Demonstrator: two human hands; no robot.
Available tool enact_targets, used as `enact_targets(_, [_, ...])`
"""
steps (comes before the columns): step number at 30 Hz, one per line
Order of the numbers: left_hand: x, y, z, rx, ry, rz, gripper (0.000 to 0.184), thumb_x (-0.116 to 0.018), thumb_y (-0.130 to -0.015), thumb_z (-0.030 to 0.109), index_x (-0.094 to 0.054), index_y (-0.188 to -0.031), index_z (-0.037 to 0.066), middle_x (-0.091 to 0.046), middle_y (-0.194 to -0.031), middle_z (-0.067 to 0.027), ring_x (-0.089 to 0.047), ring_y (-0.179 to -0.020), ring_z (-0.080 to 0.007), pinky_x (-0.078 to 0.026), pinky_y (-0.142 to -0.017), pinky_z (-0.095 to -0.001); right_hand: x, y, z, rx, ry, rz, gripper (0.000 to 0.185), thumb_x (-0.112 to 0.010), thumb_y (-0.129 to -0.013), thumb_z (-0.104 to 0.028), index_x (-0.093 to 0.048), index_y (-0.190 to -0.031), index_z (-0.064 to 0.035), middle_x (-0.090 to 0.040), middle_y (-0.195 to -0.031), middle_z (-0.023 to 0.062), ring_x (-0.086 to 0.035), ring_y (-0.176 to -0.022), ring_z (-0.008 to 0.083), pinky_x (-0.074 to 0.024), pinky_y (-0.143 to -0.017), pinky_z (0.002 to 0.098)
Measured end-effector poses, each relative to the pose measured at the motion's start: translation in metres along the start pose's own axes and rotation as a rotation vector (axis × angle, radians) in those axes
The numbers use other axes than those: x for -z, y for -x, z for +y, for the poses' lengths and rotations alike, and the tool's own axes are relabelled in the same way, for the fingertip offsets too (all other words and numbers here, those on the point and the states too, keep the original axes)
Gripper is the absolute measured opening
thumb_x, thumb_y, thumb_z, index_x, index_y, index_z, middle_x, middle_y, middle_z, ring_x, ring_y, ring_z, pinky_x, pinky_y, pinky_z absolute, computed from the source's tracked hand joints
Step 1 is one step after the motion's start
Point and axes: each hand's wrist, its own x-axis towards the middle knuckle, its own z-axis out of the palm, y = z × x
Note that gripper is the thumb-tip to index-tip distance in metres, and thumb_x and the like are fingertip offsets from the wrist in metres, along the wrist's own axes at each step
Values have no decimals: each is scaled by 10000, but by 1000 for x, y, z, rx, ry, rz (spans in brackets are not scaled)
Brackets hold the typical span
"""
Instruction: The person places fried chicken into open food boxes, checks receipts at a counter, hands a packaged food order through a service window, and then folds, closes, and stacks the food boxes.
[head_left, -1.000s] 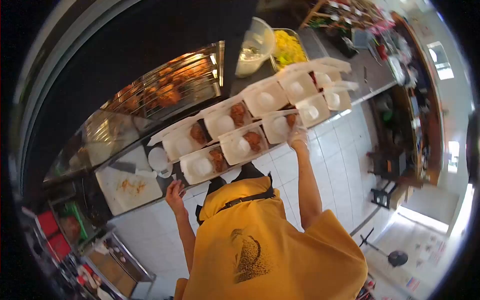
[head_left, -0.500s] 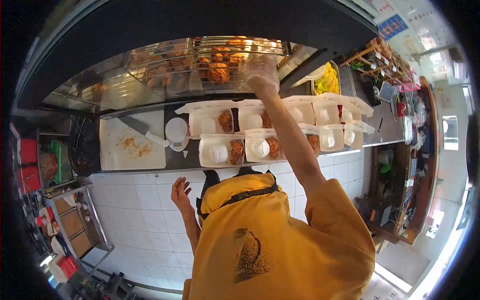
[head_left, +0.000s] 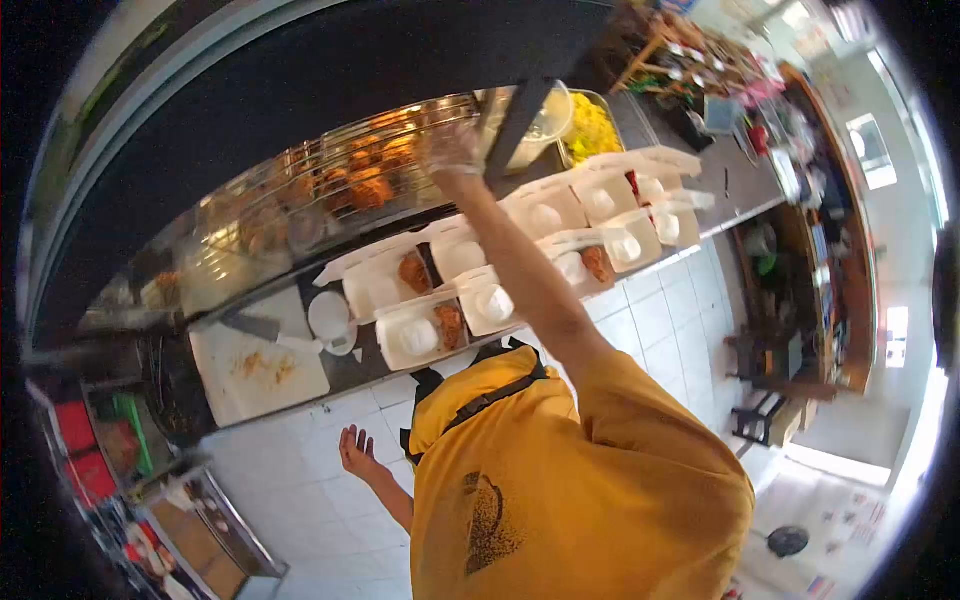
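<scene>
My right hand, in a clear plastic glove, reaches into the lit display cabinet, beside pieces of fried chicken on a wire rack. Motion and glare smear its fingers, so its grip is unclear. Low over the floor, my left hand hangs with its fingers apart and nothing in it. Two rows of open white takeaway boxes line the counter beneath my right arm. Inside are white mounds that look like rice; some boxes also hold a chicken piece. My forearm covers part of both rows.
A cutting board with crumbs and a knife lies on the left of the counter, beside a small scale. To the right are a clear tub and a tray of yellow food. A dark cabinet post stands near my right hand.
The view has tilted, so the counter now slants up to the right. My right hand is still inside the cabinet, now nearer its post. My left hand stays low with nothing in it.
</scene>
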Motion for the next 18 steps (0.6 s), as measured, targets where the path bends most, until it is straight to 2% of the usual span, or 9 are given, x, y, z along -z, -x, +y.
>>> enact_targets(3, [-28,-10,18,-31,-65,-100,346,-582,-961,202,-607,-1281,72,-675,-1233,-90,-649,-1063,-251,-512,-867,-388,-4,-7,19,595,1240,29,606,-491,-988,-471,-453,-1425,-53,-604,-1161,95,-617,-993,210,-549,-849,417])
enact_targets(5, [-49,-15,28,-53,-104,-164,322,-570,-972,197,-608,-1269,79,-678,-1219,-86,-650,-1054,-243,-510,-856,-382,20,-18,30,703,1395,16,547,-516,-981,-415,-486,-1386,-47,-617,-1120,112,-618,-970,234,-548,-836,422])
enact_targets(7, [-67,-20,36,-78,-117,-221,300,-556,-984,195,-607,-1258,85,-681,-1204,-83,-652,-1045,-235,-509,-846,-379,42,-22,53,565,1058,70,454,-553,-966,-328,-541,-1324,-48,-614,-1146,144,-586,-1040,306,-508,-904,446])
enact_targets(8, [-75,-21,39,-81,-131,-242,298,-554,-986,197,-605,-1257,85,-682,-1197,-81,-653,-1043,-232,-508,-850,-381,30,-14,39,515,1226,63,444,-560,-963,-314,-550,-1317,-46,-607,-1169,149,-575,-1066,322,-497,-925,456])
enact_targets(10, [-87,-19,42,-84,-151,-268,293,-551,-991,201,-601,-1256,86,-684,-1184,-77,-654,-1040,-226,-506,-856,-385,-19,25,11,522,2342,-82,426,-573,-956,-285,-567,-1304,-40,-593,-1213,161,-552,-1118,355,-474,-968,476])
enact_targets(11, [-90,-18,40,-81,-158,-283,326,-568,-982,211,-591,-1277,74,-678,-1204,-88,-652,-1055,-238,-511,-865,-391,-37,40,6,577,2568,-185,417,-580,-952,-270,-576,-1298,-38,-586,-1235,166,-540,-1144,371,-462,-989,486])
enact_targets(12, [-91,-17,37,-78,-164,-295,362,-585,-972,221,-582,-1297,61,-672,-1225,-98,-649,-1071,-249,-516,-874,-397,-53,51,3,662,2662,-250,408,-587,-949,-256,-584,-1292,-35,-579,-1257,172,-529,-1170,387,-451,-1011,497])
enact_targets(16, [-98,-1,25,-22,-193,-306,322,-573,-977,233,-598,-1263,86,-686,-1187,-67,-637,-1080,-224,-483,-910,-391,-77,77,1,789,1915,-133,733,-741,-820,-175,-419,-1470,-69,-553,-1342,159,-552,-1234,374,-495,-1034,451])
enact_targets(18, [-112,4,20,110,-166,-295,367,-593,-958,277,-597,-1275,92,-681,-1205,-60,-625,-1104,-226,-477,-923,-393,-69,83,-22,618,2170,-417,567,-624,-922,-196,-460,-1450,-69,-515,-1416,127,-489,-1275,361,-402,-1111,474])
